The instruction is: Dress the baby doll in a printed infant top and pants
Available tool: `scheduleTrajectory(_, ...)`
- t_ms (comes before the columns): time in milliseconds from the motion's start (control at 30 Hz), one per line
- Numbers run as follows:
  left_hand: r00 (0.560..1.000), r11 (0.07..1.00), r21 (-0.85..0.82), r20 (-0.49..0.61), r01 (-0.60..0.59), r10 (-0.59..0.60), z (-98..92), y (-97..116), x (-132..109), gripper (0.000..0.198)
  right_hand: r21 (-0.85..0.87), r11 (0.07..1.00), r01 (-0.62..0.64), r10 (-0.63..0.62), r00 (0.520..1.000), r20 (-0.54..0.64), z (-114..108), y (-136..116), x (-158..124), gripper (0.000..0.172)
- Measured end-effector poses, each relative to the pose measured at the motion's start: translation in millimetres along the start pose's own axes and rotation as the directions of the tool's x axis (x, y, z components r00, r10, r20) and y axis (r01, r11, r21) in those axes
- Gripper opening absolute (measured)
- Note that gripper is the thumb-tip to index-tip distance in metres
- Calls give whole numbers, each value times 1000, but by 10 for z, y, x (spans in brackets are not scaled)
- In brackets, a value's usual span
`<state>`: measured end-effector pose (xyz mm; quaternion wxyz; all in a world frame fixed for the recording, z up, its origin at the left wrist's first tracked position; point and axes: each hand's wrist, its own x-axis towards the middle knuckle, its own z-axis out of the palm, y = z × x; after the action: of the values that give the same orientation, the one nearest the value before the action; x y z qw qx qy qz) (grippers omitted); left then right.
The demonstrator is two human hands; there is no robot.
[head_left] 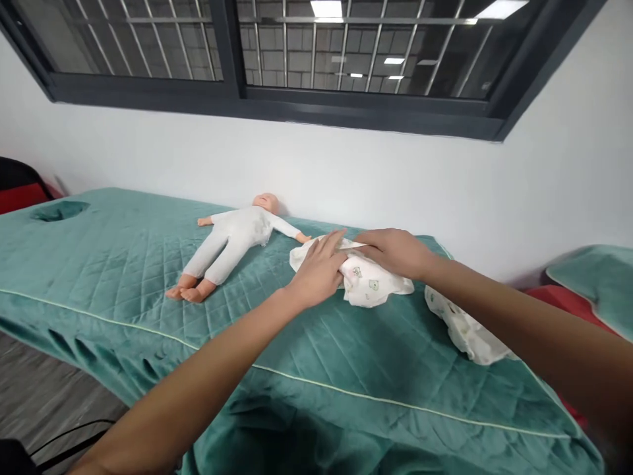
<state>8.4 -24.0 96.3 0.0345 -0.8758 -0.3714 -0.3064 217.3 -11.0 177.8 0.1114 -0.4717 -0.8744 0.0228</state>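
A white cloth (372,280) with small green and brown animal prints lies bunched on the bed; it looks like a baby garment, but its shape is folded up. My left hand (320,269) is on its left part, fingers over the fabric and thumb along the near side. From the right, my right hand (395,252) pinches the cloth's upper edge between thumb and fingers. To the left a baby doll (242,227) in a white long-sleeved suit lies on its back, feet bare. One of its hands is close to the cloth's left end.
The bed has a green quilted cover (123,264) with a hole (60,210) at its left. A second white printed cloth (467,326) lies under my right forearm. Green and red fabric (564,300) is at the right end. Behind are a white wall (198,148) and a barred window (316,53).
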Motion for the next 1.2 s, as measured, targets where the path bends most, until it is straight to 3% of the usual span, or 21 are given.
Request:
scheduleTrajectory(100,999,999,30,-4,-32,32,-15,82,147,27,26,999,21,-21,1000,-2,-122,-70,-244,33)
scheduleTrajectory(200,999,991,134,-37,-13,18,-71,102,195,25,153,987,-51,50,999,13,-163,28,-487,35)
scheduleTrajectory(300,993,977,206,-119,49,-25,-111,126,210,26,255,935,-246,228,969,98,-86,173,-703,37)
scheduleTrajectory(400,971,978,165,-223,127,-89,-76,232,232,21,378,814,-441,396,897,194,97,210,-854,61)
scheduleTrajectory(500,931,980,25,-318,196,-178,15,456,226,17,683,597,-421,347,903,254,343,76,-899,72)
scheduleTrajectory(567,916,979,-74,-343,192,-206,55,635,172,25,881,353,-316,238,941,242,522,-65,-870,65)
scheduleTrajectory(633,932,977,-170,-316,126,-176,47,777,75,34,972,94,-217,192,962,196,690,-192,-812,50)
scheduleTrajectory(700,966,956,-289,-230,47,-117,-5,826,-44,35,986,-83,-144,235,959,160,832,-272,-747,37)
scheduleTrajectory(800,973,909,-409,-167,81,-162,-89,688,-202,35,975,-196,-102,274,949,155,975,-301,-638,31)
scheduleTrajectory(933,934,824,-510,-104,245,-342,-70,316,-363,75,961,-255,-104,229,959,165,1045,-369,-384,41)
scheduleTrajectory(1000,914,765,-578,-79,282,-397,-40,154,-463,82,952,-289,-100,201,966,163,1053,-514,-209,48)
scheduleTrajectory(1067,858,717,-617,-126,325,-497,-50,18,-597,71,936,-335,-111,114,981,157,1075,-741,-46,52)
scheduleTrajectory(1133,762,687,-618,-210,383,-613,-117,-120,-777,54,918,-364,-156,-12,986,163,1131,-999,64,53)
scheduleTrajectory(1200,664,676,-591,-292,440,-688,-235,-285,-1013,41,917,-324,-234,-129,971,202,1230,-1202,103,57)
